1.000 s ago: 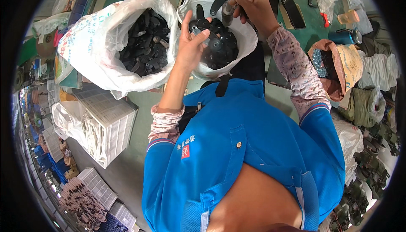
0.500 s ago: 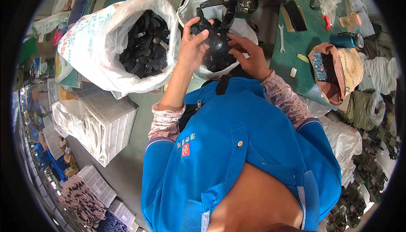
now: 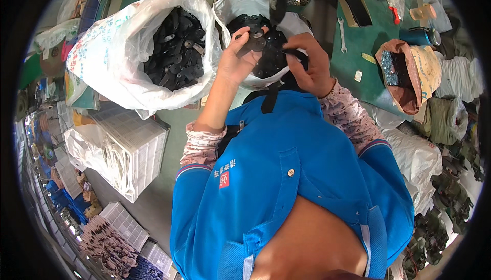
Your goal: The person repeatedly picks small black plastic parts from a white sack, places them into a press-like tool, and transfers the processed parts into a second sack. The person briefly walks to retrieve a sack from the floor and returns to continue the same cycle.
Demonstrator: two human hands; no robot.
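Black plastic parts [image 3: 258,42] are what both hands work on, held up over the mouth of a white bag [image 3: 230,9] that is full of more of the same dark pieces. The left hand [image 3: 236,57] curls its fingers around a flat black piece with a round metal spot on it, thumb and fingertips pinched narrow on its edge. The right hand [image 3: 309,65] is likewise closed, gripping a thin black strap-like piece [image 3: 294,52] just beside the first; whether the two pieces touch cannot be told. Left of them stands a larger white sack [image 3: 117,60], open, with dark parts inside. A green desk [image 3: 358,50] carries a wrench [image 3: 341,35] on the right. The blue jacket [image 3: 286,188] hides the forearms' lower part and whatever lies beneath the hands; the parts' exact shape is hard to make out.
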